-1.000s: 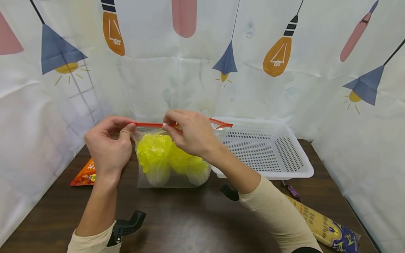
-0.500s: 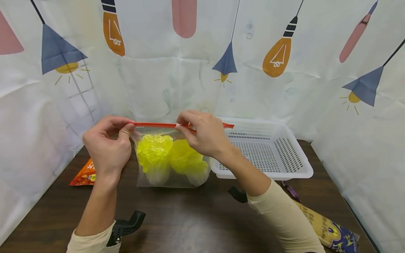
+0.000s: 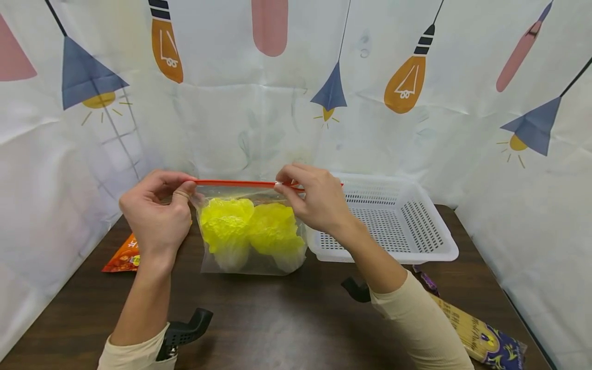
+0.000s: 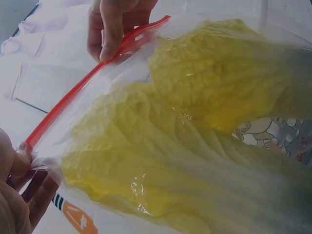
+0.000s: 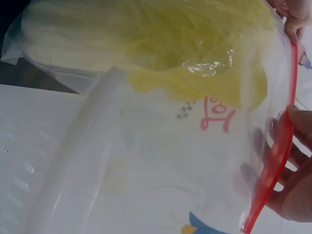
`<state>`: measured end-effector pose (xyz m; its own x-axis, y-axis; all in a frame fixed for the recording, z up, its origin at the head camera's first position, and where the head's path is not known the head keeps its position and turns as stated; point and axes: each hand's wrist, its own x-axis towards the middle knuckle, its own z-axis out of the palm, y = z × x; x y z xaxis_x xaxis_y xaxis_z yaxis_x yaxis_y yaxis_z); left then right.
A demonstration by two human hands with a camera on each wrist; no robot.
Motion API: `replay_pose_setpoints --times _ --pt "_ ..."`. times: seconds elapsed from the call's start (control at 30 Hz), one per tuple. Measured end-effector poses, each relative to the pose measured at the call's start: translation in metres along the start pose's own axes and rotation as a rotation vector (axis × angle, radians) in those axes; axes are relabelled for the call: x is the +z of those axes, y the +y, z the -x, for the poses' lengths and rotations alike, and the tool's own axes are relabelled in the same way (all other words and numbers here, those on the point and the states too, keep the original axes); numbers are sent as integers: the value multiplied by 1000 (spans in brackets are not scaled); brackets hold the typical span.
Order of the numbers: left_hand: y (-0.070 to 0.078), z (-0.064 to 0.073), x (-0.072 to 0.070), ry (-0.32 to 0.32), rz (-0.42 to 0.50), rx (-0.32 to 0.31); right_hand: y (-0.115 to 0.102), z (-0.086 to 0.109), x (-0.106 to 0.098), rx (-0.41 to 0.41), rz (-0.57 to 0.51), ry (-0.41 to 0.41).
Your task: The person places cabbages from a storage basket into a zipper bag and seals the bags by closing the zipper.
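Note:
A clear zip bag (image 3: 252, 264) stands upright on the table with two napa cabbages (image 3: 227, 226), yellow-leaved and white at the base, side by side in it. Along its top runs a red zip strip (image 3: 236, 183). My left hand (image 3: 159, 216) pinches the strip's left end between thumb and fingers. Farther right, my right hand (image 3: 316, 198) pinches the strip at the small clear slider (image 3: 278, 184). Left of the slider the strip lies pressed together. In the right wrist view, the fingers of the right hand (image 5: 297, 170) show behind the red strip (image 5: 273, 180), whose end hangs below them.
Behind and right of the bag is a white perforated basket (image 3: 446, 244). An orange snack packet (image 3: 125, 257) lies behind the left wrist. At right lie a purple-wrapped item (image 3: 427, 280) and a yellow and blue packet (image 3: 483, 334). A patterned curtain (image 3: 273, 123) encloses the table.
My right hand has slid rightward along the red strip with the slider, and the pressed-together stretch has grown longer. My left hand has stayed at the left end.

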<state>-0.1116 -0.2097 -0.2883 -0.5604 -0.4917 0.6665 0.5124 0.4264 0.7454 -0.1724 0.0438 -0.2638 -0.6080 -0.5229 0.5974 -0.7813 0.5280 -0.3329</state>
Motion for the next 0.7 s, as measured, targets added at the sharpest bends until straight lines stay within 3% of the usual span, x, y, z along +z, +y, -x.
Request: replay_pose_setpoints --times 0.7 --pt "-4 -1 0 33 51 0 23 17 -14 38 -44 46"
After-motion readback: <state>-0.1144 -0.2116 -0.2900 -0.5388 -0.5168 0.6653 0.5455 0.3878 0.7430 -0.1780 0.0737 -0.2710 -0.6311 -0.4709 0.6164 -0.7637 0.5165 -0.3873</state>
